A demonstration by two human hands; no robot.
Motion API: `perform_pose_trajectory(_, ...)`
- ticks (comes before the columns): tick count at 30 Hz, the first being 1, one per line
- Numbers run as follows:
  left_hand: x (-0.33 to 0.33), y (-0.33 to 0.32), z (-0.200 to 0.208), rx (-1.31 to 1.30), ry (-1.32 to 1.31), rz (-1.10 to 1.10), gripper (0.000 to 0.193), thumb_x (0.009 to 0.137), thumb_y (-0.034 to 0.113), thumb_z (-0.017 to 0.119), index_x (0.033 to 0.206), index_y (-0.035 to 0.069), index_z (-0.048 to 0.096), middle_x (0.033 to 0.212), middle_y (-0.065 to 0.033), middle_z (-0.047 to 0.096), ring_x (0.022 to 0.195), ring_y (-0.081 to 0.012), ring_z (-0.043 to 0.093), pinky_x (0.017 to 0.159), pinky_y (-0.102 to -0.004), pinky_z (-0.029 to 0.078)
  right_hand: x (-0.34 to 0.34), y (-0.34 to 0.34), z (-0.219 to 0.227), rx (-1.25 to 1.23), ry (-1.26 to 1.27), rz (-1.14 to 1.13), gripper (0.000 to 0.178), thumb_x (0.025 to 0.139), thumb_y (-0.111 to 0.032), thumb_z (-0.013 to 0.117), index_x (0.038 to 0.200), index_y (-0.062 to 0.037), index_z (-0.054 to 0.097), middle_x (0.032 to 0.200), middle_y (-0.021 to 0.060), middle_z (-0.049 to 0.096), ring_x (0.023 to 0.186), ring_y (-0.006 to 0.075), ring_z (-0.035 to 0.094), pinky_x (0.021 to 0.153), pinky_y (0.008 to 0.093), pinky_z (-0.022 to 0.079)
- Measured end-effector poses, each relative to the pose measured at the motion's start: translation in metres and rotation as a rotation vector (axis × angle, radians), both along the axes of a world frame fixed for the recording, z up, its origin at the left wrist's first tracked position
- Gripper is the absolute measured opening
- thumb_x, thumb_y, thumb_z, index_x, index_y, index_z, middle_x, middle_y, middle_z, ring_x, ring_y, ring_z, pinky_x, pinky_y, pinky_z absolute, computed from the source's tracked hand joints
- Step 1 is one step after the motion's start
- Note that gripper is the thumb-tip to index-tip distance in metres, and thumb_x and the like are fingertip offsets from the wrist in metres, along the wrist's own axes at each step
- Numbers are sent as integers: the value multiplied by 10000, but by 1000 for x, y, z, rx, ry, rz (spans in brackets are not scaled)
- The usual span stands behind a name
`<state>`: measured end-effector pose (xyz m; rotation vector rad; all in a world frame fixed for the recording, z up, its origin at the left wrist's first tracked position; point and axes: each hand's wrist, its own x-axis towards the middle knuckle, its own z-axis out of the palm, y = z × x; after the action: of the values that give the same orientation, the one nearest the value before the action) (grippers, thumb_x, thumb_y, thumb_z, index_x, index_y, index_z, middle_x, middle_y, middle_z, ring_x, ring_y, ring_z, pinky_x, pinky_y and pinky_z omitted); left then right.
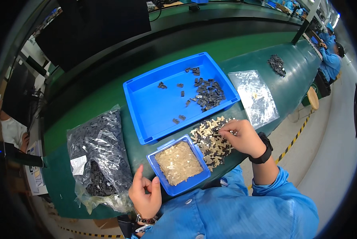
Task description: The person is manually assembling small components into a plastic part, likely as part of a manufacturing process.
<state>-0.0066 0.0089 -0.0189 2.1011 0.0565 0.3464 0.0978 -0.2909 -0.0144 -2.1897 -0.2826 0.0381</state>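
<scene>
My right hand (pixel 244 137) is over a loose pile of small cream and black pieces (pixel 212 139) on the table. Its thumb and fingertips are pinched together; what they hold, if anything, is too small to make out. Beside the small blue bin (pixel 204 175), my left hand (pixel 146 197) has its index finger and thumb raised apart, with nothing in it. Small flat cream pieces (pixel 178 161) fill that bin. Behind it stands a large shallow blue tray (pixel 146 115), where small black plastic parts (pixel 208 93) are heaped toward the right end.
A clear plastic bag of black parts (pixel 99 147) lies on the left. On the right are a flat clear plastic bag (pixel 255 97) and a small heap of black parts (pixel 277 65) on the green table (pixel 246 59). Co-workers in blue (pixel 330 59) sit at the far right.
</scene>
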Motion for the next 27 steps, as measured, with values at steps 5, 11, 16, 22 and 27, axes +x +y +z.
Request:
perform_pose_trajectory(5, 9, -4, 18, 48, -66, -114, 217, 798, 12, 680, 1006, -45, 665, 609, -81, 557, 513, -177, 544, 498, -291, 415, -9, 15, 16, 374, 321, -29, 98, 851, -46, 655, 887, 33, 700, 792, 73, 703, 695, 94, 627, 635, 249, 497)
perform_pose_trajectory(11, 18, -24, 24, -67, 20, -274, 159, 814, 21, 693, 969, -14, 697, 734, -109, 639, 555, -148, 571, 520, -240, 442, -22, 56, 30, 526, 350, 216, 97, 853, -46, 651, 904, 25, 693, 825, 77, 702, 734, 100, 629, 648, 250, 501)
perform_pose_trajectory(16, 11, -22, 14, -513, 278, -325, 162, 880, 6, 657, 1032, -49, 645, 869, -57, 663, 649, -44, 558, 548, -195, 438, -29, 80, 42, 433, 227, 379, 106, 853, -65, 642, 911, 11, 689, 811, 116, 698, 726, 173, 669, 660, 285, 515)
perform_pose_trajectory(22, 6, -18, 20, -804, 323, -366, 110, 924, -4, 596, 1017, -53, 626, 911, -64, 657, 819, -88, 617, 695, -203, 484, -34, 94, 41, 394, 247, 399, 106, 847, -73, 653, 914, 1, 689, 786, 120, 695, 742, 189, 688, 654, 301, 526)
perform_pose_trajectory(27, 5, -23, 25, -770, 273, -246, 120, 932, 85, 616, 931, -32, 644, 777, -58, 659, 642, -57, 561, 573, -182, 438, -35, 98, 37, 292, -48, 412, 116, 806, -42, 649, 909, -21, 698, 805, 100, 677, 730, 252, 664, 626, 336, 521)
